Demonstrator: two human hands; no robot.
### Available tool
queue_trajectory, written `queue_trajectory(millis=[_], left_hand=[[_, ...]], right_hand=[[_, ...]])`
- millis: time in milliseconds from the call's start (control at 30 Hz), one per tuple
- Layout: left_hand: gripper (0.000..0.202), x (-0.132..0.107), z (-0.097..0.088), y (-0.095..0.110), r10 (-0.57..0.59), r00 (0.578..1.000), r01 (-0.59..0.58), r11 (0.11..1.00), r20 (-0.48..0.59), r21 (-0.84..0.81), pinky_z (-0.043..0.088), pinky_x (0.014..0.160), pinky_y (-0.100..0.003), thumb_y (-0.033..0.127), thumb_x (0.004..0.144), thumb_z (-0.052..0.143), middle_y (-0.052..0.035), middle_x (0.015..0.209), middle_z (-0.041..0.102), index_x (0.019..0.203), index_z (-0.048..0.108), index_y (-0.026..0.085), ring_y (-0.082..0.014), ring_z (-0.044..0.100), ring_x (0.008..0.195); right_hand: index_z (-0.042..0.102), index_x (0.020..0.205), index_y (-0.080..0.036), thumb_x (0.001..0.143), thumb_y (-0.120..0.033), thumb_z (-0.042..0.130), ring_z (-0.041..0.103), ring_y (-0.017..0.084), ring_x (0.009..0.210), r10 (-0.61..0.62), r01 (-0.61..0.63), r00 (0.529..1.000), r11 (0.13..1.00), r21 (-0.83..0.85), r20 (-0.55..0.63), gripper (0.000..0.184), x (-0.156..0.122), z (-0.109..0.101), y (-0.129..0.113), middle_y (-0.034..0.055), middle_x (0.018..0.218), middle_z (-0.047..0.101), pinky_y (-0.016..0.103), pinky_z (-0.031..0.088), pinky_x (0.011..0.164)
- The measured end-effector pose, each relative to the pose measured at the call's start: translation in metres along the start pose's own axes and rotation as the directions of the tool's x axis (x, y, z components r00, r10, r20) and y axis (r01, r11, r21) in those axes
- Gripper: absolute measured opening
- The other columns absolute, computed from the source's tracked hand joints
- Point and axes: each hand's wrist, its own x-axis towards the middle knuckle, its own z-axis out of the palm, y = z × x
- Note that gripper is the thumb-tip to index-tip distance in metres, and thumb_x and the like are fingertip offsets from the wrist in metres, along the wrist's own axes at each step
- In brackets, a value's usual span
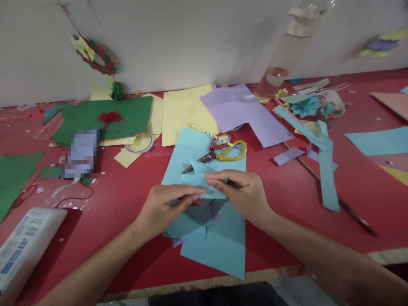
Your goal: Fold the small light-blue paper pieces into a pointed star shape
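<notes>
Between my two hands is a small folded piece of light blue paper (194, 178), held just above the table. My left hand (170, 208) pinches its lower edge between thumb and fingers. From the right, my right hand (245, 191) pinches the same piece near its right side. Larger light blue sheets (219, 250) lie beneath the hands, with a bit of purple paper showing between them. Just beyond the fingers rest scissors (208, 157) with red and yellow handles, and a patterned pencil (213, 136) lies across them.
Green sheets (134, 112), a yellow sheet (181, 108) and a purple sheet (236, 106) lie along the back. A bottle (277, 72) stands against the wall. At left are a phone (81, 153) and a white power strip-like box (32, 238). Paper scraps (328, 170) and a thin stick (347, 208) lie right.
</notes>
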Motion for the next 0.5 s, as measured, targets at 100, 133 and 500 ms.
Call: queue_trajectory(millis=[100, 133, 500], left_hand=[[0.022, -0.0012, 0.0009, 0.0013, 0.033, 0.999, -0.033, 0.999, -0.001, -0.023, 0.058, 0.062, -0.015, 0.014, 0.089, 0.055, -0.0011, 0.081, 0.077, 0.101, 0.072, 0.021, -0.0120, 0.073, 0.069], [0.022, -0.0013, 0.0011, 0.0015, 0.049, 0.999, -0.049, 0.999, -0.003, -0.016, 0.058, 0.064, -0.016, 0.013, 0.089, 0.056, -0.0010, 0.082, 0.077, 0.102, 0.072, 0.022, -0.0123, 0.073, 0.071], [0.019, -0.0038, 0.0020, 0.0002, 0.116, 0.992, -0.119, 0.990, 0.050, 0.074, 0.057, 0.061, -0.017, 0.020, 0.090, 0.057, 0.0009, 0.075, 0.076, 0.097, 0.074, 0.024, -0.0120, 0.073, 0.065]], right_hand=[[0.077, 0.090, -0.026, 0.081, -0.025, 0.070, 0.072, 0.018, 0.080, -0.010, 0.010, 1.000, 1.000, 0.019, 0.006, 0.011, -0.0013, 0.0008, -0.0010, 0.0003, 0.089, 0.077, 0.026, 0.059, 0.068], [0.077, 0.090, -0.026, 0.081, -0.025, 0.070, 0.072, 0.018, 0.081, -0.013, 0.013, 1.000, 1.000, 0.020, 0.004, 0.011, -0.0014, 0.0009, -0.0012, 0.0006, 0.089, 0.077, 0.026, 0.059, 0.067], [0.077, 0.088, -0.027, 0.080, -0.027, 0.071, 0.072, 0.020, 0.082, -0.020, 0.020, 1.000, 1.000, 0.006, 0.000, 0.010, -0.0016, 0.0020, -0.0019, 0.0013, 0.091, 0.076, 0.031, 0.060, 0.072]])
